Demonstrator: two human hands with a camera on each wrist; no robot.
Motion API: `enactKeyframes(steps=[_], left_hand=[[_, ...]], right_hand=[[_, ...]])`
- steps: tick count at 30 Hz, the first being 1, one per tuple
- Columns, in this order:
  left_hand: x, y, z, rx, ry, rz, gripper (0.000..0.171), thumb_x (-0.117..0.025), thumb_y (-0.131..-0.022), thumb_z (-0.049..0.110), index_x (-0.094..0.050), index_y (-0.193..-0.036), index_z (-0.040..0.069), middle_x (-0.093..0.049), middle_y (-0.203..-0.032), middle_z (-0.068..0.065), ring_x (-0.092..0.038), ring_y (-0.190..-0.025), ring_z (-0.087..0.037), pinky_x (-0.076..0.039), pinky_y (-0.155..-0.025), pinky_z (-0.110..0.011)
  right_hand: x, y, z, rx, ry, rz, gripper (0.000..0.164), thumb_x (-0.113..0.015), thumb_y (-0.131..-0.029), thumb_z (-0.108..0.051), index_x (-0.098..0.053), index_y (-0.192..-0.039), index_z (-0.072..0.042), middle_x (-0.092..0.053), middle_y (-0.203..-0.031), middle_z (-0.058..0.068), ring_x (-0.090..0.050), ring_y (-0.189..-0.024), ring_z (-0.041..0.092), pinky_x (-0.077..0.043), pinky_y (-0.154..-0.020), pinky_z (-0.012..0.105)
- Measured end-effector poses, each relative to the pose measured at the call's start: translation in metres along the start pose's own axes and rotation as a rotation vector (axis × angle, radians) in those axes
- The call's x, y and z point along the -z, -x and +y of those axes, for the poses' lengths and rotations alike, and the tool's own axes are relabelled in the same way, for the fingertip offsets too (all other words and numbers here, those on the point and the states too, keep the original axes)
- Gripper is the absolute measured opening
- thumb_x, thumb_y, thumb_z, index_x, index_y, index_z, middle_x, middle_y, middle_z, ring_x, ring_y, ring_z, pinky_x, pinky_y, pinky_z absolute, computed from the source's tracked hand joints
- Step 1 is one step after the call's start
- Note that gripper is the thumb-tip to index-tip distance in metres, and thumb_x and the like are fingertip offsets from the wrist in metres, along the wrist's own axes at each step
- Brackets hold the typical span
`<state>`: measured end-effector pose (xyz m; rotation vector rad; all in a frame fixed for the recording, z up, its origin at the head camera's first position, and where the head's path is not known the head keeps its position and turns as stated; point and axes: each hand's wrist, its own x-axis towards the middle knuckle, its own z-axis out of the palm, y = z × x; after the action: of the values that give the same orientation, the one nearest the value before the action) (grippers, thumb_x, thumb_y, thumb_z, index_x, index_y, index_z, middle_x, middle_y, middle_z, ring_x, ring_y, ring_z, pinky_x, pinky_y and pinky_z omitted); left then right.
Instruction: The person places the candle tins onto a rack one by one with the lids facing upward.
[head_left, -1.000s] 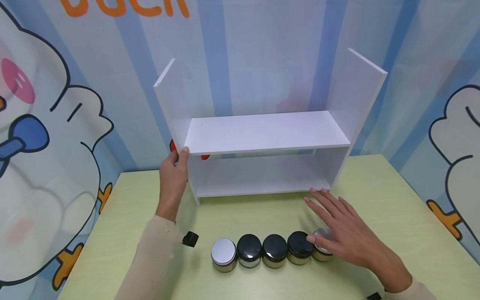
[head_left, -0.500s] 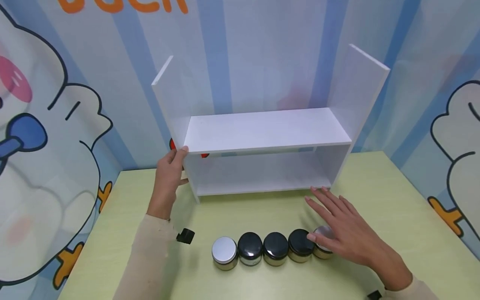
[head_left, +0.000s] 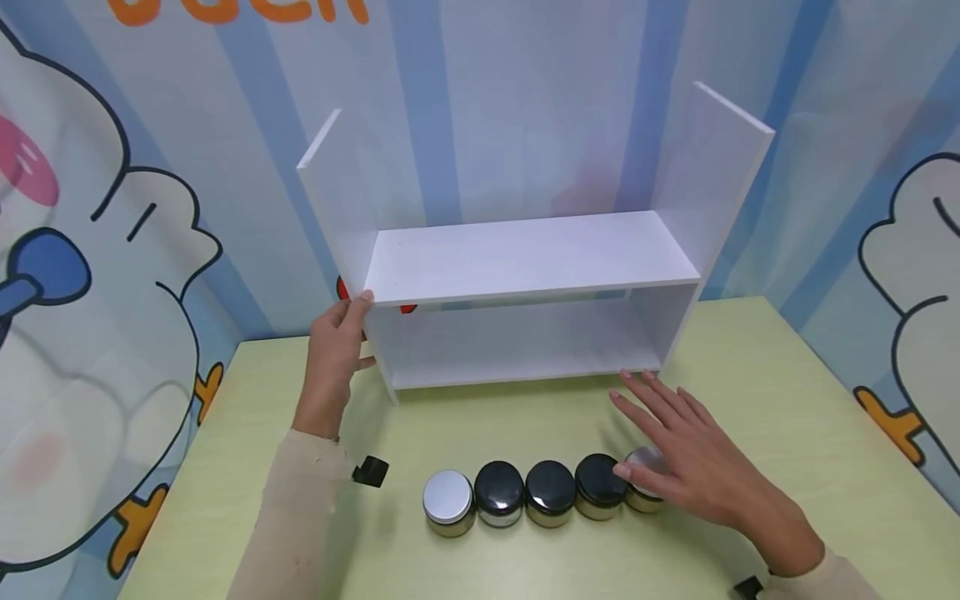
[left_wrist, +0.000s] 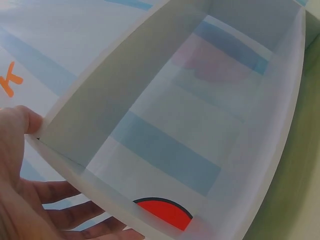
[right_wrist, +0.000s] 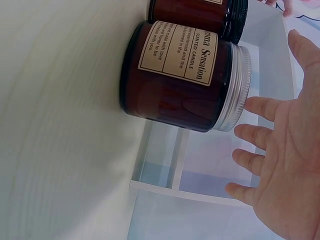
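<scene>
A white two-tier shelf (head_left: 525,257) with tall side panels stands at the back of the table. My left hand (head_left: 330,362) grips its left side panel, thumb on the front edge near the middle board and fingers on the outer face, as the left wrist view confirms. In front is a row of scented candle jars: a silver-lidded one (head_left: 447,500) at the left, three with black lids (head_left: 550,490), and another silver-lidded one (head_left: 647,460) at the right. Over this last jar my right hand (head_left: 697,471) hovers, fingers spread; its amber glass and label (right_wrist: 177,52) show in the right wrist view.
The pale green table (head_left: 525,567) ends at a blue striped backdrop (head_left: 495,108) with cartoon ducks. Backdrop shows through the open back of the shelf. A black wrist device (head_left: 371,472) sits by my left sleeve.
My left hand has shifted slightly left and one finger now shows lower down beside the panel. The right hand and jars stay put; the head view has tilted a little.
</scene>
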<state>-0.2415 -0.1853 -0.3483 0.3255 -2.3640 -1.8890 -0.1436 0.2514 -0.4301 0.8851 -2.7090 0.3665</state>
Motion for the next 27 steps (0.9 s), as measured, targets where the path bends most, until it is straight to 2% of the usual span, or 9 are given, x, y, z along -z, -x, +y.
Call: enactKeyframes(steps=[7,13,20,23,27], left_hand=[[0.003,-0.001,-0.006,-0.017,-0.017,0.010,0.087,-0.051,-0.092,0.072,-0.041,-0.156,0.013,-0.046,-0.154,-0.010,-0.050,-0.131,-0.032,-0.052,-0.100,-0.055],[0.002,0.000,-0.015,-0.118,-0.073,-0.013,0.089,-0.052,-0.090,0.074,-0.043,-0.154,0.012,-0.048,-0.151,-0.010,-0.048,-0.134,-0.031,-0.053,-0.099,-0.054],[-0.003,0.002,-0.024,-0.190,-0.131,0.029,0.087,-0.055,-0.087,0.076,-0.049,-0.150,0.016,-0.055,-0.142,-0.008,-0.057,-0.122,-0.027,-0.058,-0.092,-0.048],[-0.005,0.002,-0.026,-0.217,-0.133,0.045,0.081,-0.057,-0.090,0.071,-0.051,-0.149,0.016,-0.056,-0.141,-0.007,-0.059,-0.119,-0.025,-0.059,-0.087,-0.045],[-0.007,0.004,-0.027,-0.266,-0.151,0.086,0.061,-0.060,-0.097,0.053,-0.056,-0.145,0.014,-0.060,-0.136,-0.008,-0.062,-0.113,-0.025,-0.060,-0.079,-0.037]], right_hand=[[-0.001,-0.001,0.000,-0.003,-0.001,-0.001,0.080,-0.066,-0.093,-0.052,-0.033,-0.160,-0.023,-0.022,-0.169,0.003,-0.021,-0.154,0.034,-0.028,-0.111,0.064],[-0.001,-0.002,0.000,0.001,0.000,0.006,0.079,-0.067,-0.093,-0.052,-0.036,-0.159,-0.020,-0.024,-0.168,0.005,-0.021,-0.154,0.034,-0.029,-0.110,0.064],[0.000,0.000,0.001,0.003,-0.002,0.009,0.079,-0.067,-0.093,-0.051,-0.036,-0.159,-0.021,-0.024,-0.168,0.005,-0.022,-0.153,0.034,-0.028,-0.110,0.064],[0.001,0.002,0.001,-0.003,-0.002,0.009,0.079,-0.067,-0.093,-0.051,-0.036,-0.159,-0.021,-0.024,-0.168,0.005,-0.021,-0.154,0.034,-0.028,-0.110,0.064],[0.002,0.003,0.001,-0.006,0.001,0.009,0.079,-0.067,-0.092,-0.051,-0.037,-0.159,-0.021,-0.025,-0.168,0.006,-0.020,-0.154,0.033,-0.028,-0.110,0.064]])
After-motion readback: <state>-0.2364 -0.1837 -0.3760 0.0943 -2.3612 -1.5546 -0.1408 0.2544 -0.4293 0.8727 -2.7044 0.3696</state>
